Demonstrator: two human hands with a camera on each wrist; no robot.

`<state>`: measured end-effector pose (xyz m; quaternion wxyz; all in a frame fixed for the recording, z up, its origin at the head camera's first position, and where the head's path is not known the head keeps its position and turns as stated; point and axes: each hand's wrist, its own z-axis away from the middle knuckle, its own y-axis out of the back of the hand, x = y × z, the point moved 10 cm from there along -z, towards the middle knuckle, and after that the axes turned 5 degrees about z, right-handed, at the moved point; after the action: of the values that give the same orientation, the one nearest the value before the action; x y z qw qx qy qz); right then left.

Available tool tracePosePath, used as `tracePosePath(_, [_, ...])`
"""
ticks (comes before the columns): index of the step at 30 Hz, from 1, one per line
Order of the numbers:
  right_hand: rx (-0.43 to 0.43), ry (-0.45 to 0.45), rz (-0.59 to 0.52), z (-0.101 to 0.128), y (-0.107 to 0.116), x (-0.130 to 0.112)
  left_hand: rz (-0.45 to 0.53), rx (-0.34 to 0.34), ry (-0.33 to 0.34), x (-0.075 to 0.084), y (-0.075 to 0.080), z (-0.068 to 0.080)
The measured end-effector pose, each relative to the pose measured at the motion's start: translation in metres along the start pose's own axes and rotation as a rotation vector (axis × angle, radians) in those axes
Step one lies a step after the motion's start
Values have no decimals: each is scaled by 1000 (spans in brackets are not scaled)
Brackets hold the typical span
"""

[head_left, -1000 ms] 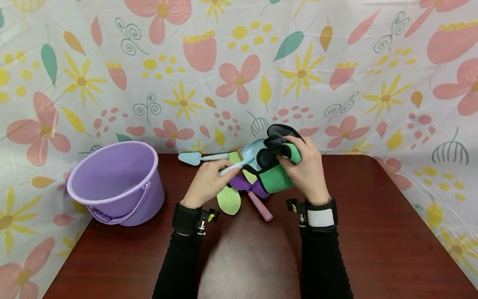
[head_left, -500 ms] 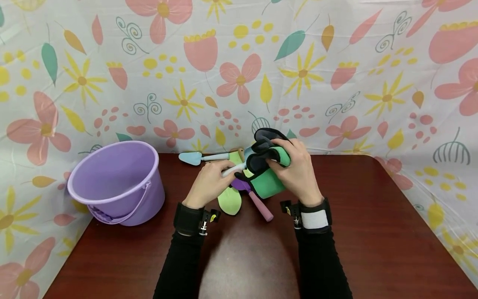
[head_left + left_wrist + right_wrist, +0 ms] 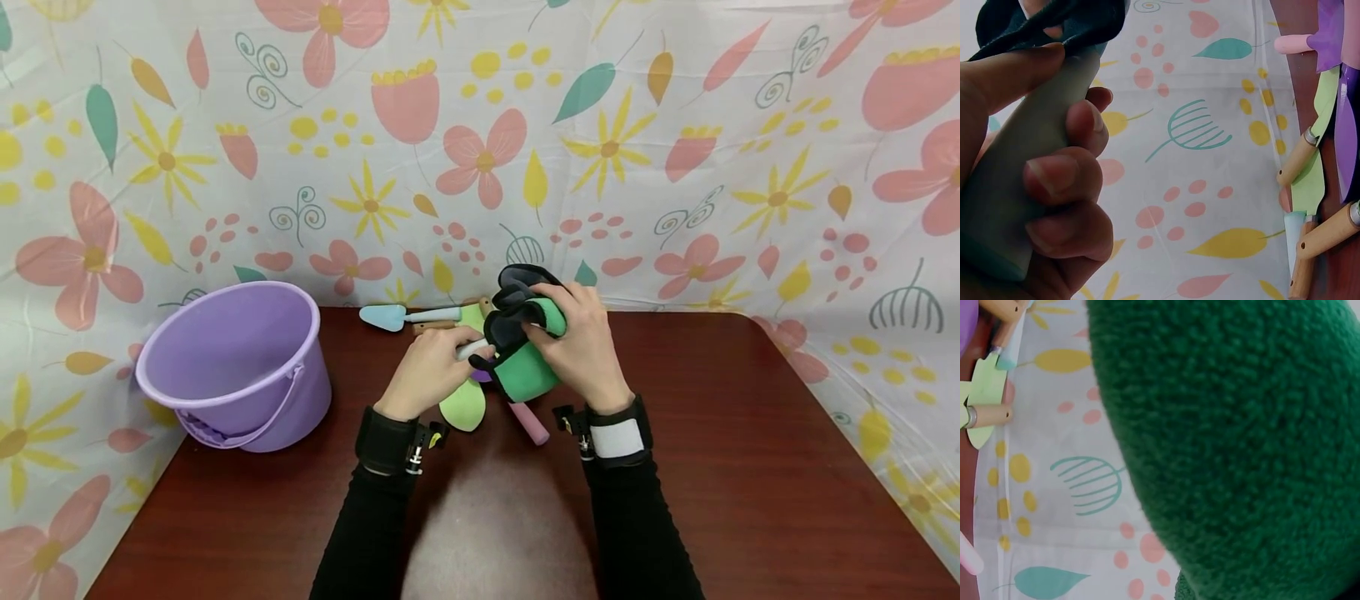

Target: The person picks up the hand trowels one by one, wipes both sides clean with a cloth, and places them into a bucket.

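Observation:
My left hand [image 3: 423,371] grips the pale blue handle [image 3: 1041,150] of a toy shovel, fingers curled round it. The shovel's blade is hidden in a green fabric pouch [image 3: 528,375] with black trim and a dark lining. My right hand [image 3: 581,342] holds this pouch by its upper edge, thumb and fingers pinching the cloth. Its green side [image 3: 1235,437] fills most of the right wrist view. Both hands are over a small pile of garden tools at the table's back.
A purple bucket [image 3: 311,396] stands at the left. In the pile lie a light blue trowel [image 3: 384,317], a pink handle [image 3: 531,423], a light green blade [image 3: 462,406] and several wooden handles [image 3: 1297,159]. A flowered cloth [image 3: 480,250] hangs behind the table [image 3: 750,467].
My right hand has brought the pouch left and slightly down over the shovel. Its blue blade, visible a second ago, has gone into the pouch; the left hand has shifted slightly right.

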<state>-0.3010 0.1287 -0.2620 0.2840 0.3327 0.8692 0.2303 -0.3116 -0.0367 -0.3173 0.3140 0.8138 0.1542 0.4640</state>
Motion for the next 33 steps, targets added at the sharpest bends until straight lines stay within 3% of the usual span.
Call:
tracePosePath(12, [63, -103, -11, 4, 10, 23, -49, 4, -49, 5, 0, 1])
tracePosePath(26, [195, -269, 6, 15, 47, 75, 26, -2, -64, 1, 5, 0])
tracePosePath(33, [306, -471, -108, 30, 66, 98, 78, 11, -34, -9, 13, 2])
